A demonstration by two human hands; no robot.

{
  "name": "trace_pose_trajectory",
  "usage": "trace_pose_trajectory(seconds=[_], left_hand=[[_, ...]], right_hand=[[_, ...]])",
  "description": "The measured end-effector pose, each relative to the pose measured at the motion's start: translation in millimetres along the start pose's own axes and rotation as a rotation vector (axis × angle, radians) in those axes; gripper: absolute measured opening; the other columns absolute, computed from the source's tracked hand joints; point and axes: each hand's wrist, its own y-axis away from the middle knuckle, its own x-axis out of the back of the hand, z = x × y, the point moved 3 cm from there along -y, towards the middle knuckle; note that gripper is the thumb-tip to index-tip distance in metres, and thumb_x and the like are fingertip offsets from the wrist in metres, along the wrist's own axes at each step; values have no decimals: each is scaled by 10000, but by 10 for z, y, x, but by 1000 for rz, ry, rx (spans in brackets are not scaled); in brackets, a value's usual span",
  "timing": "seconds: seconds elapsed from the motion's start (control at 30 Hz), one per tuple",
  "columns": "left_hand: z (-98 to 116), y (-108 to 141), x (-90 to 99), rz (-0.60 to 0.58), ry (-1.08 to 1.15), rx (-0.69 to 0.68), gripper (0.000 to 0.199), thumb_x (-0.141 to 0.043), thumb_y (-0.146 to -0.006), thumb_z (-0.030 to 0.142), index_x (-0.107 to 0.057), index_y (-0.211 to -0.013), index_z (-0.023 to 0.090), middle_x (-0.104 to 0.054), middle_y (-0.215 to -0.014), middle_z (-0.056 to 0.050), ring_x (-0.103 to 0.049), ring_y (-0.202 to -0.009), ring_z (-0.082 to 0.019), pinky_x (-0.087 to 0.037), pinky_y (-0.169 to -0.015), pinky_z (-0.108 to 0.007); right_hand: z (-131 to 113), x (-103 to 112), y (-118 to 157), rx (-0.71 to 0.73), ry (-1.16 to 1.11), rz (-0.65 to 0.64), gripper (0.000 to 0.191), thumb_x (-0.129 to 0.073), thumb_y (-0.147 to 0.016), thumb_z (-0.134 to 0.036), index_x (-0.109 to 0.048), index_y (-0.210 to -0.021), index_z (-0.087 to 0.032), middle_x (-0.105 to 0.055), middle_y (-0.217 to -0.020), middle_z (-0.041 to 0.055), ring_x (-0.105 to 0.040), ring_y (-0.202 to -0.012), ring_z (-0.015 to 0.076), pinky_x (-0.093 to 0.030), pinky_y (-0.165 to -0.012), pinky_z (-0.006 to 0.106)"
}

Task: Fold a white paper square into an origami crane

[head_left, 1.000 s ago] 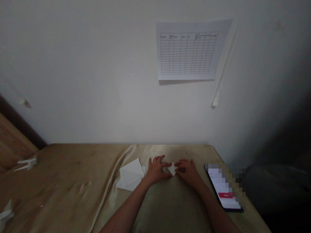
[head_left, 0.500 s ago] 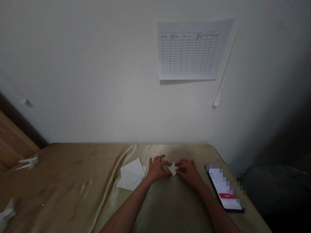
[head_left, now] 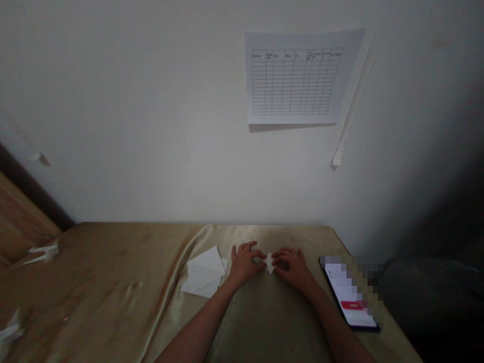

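Note:
A small folded piece of white paper [head_left: 269,263] lies on the cloth-covered table, between my two hands. My left hand [head_left: 245,261] grips its left edge with thumb and index finger, the other fingers spread away from it. From the other side, my right hand [head_left: 292,264] pinches the right edge between thumb and fingertips. The paper looks narrow, with a point toward me; its finer folds are too small to make out. Left of my left hand rest several loose white paper sheets [head_left: 204,272], overlapping one another.
A phone [head_left: 350,295] with a lit screen lies right of my right arm. Folded white paper shapes [head_left: 43,253] sit at the table's far left, another white paper shape [head_left: 11,330] nearer me. The wall behind carries a printed grid sheet [head_left: 295,80]. The tablecloth [head_left: 113,287] has a raised crease.
My left thumb has shifted up to the paper's left edge. The paper between my hands looks narrower than before. My right hand has barely moved.

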Motion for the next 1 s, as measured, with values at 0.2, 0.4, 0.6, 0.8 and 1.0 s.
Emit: trace_pose_trajectory(seconds=[0.2,0.4,0.6,0.8,1.0], left_hand=[[-45,-12,-21,16,33,-10,165,-704,-809,462,-734,-971,448,-510,-1462,75,-401,-1383,-252,-76,-1179,-630],[-32,-10,-16,31,38,-17,137,-679,-834,479,-742,-945,431,-523,-1449,69,-403,-1375,-255,-75,-1177,-637],[-40,-8,-30,39,27,-31,130,-695,-823,465,-735,-941,428,-524,-1442,69,-407,-1368,-256,-70,-1170,-649],[-6,7,-32,16,-12,-65,246,-745,-771,440,-709,-1009,392,-474,-1488,22,-371,-1394,-286,-61,-1151,-691],[42,30,7,31,12,-62,156,-739,-775,388,-720,-926,354,-453,-1505,27,-370,-1394,-289,-56,-1142,-711]], right_hand=[[16,0,7,-3,3,6,319,-719,-738,-373,-715,-1051,-313,-682,-1204,38,-497,-1270,281,-40,-1169,622],[27,-21,-1,10,27,27,363,-742,-728,-419,-708,-1075,-320,-685,-1193,24,-500,-1253,273,-93,-1172,575],[49,-76,-27,-4,36,63,265,-649,-799,-328,-712,-1056,-299,-699,-1158,28,-502,-1244,264,-136,-1152,533],[111,-126,-63,-13,7,92,295,-648,-784,-255,-715,-1070,-274,-691,-1148,56,-517,-1232,261,-217,-1129,484],[152,-151,-69,13,-42,144,282,-661,-796,-268,-718,-1072,-265,-714,-1090,59,-545,-1208,256,-265,-1119,461]])
